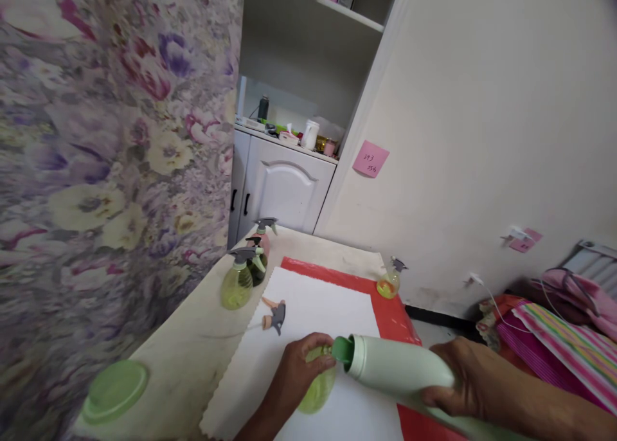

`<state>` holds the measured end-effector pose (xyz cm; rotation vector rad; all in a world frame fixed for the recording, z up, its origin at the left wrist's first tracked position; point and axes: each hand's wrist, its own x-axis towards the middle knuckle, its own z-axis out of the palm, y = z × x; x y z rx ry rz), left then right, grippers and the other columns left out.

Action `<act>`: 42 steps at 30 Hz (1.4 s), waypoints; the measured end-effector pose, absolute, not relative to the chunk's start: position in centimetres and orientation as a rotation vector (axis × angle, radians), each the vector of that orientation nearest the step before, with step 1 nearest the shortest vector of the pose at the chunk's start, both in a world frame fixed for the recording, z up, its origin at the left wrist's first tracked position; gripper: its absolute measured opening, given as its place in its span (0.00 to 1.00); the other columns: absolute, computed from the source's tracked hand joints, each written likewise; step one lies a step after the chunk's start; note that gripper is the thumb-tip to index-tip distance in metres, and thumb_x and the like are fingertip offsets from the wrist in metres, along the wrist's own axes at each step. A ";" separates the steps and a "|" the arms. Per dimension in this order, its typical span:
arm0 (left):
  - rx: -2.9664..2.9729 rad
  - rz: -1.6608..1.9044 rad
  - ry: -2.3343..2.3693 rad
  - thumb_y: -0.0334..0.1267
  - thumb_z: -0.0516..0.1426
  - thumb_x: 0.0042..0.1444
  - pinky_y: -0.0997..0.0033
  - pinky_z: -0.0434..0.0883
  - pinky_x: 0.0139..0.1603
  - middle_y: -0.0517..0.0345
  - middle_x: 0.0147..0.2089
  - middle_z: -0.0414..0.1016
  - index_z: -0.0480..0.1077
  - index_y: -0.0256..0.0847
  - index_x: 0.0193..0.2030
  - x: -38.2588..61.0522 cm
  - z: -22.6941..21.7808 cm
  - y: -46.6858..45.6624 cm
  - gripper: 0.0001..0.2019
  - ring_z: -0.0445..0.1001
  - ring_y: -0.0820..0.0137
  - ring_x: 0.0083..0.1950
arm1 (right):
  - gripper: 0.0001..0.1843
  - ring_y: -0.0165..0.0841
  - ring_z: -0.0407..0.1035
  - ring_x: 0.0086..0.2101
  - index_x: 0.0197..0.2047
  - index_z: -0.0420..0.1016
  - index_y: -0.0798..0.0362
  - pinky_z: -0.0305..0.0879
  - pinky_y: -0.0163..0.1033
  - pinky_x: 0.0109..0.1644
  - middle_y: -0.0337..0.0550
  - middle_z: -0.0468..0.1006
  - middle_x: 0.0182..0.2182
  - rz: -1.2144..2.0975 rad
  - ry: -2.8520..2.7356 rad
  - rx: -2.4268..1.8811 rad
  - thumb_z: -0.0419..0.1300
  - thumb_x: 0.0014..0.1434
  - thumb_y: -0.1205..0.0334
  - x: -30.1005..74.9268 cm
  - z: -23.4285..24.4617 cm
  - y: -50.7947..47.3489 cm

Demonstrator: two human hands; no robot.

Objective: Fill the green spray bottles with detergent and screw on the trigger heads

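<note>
My left hand [297, 369] is wrapped round a small yellow-green spray bottle [318, 389] with its top off, standing on a white cloth [308, 312]. My right hand [465, 377] grips a large pale green bottle [400, 367], tipped on its side with its green neck [342, 350] against the small bottle's mouth. A loose grey spray trigger head [276, 315] lies on the white cloth just beyond my left hand.
Three spray bottles [245, 274] stand at the table's far left, another small one [389, 281] at the far right on a red mat [393, 315]. A green lid [114, 389] lies near left. Floral curtain left, white cabinet [282, 184] behind, bedding [554, 325] right.
</note>
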<state>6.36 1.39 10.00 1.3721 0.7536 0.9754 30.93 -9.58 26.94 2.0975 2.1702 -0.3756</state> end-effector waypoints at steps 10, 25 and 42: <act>1.371 0.976 0.758 0.35 0.62 0.45 0.67 0.68 0.47 0.58 0.36 0.81 0.77 0.40 0.36 6.4 9.9 1.3 0.10 0.75 0.61 0.43 | 0.21 0.41 0.76 0.27 0.29 0.75 0.52 0.53 0.34 0.25 0.46 0.82 0.25 -0.395 2.150 2.105 0.59 0.51 0.41 30.6 27.4 -9.7; 1.375 0.987 0.755 0.35 0.62 0.45 0.66 0.68 0.48 0.58 0.37 0.81 0.77 0.41 0.37 6.5 9.7 1.4 0.10 0.76 0.60 0.43 | 0.19 0.41 0.76 0.28 0.29 0.75 0.53 0.54 0.34 0.25 0.46 0.82 0.26 -0.392 2.112 2.110 0.60 0.51 0.44 30.2 27.7 -9.7; 1.382 0.978 0.764 0.35 0.61 0.45 0.67 0.68 0.48 0.58 0.37 0.81 0.77 0.40 0.37 6.4 10.2 1.4 0.10 0.76 0.61 0.43 | 0.18 0.42 0.76 0.28 0.28 0.75 0.51 0.57 0.37 0.25 0.47 0.82 0.26 -0.433 2.095 2.132 0.61 0.49 0.44 30.0 27.9 -9.4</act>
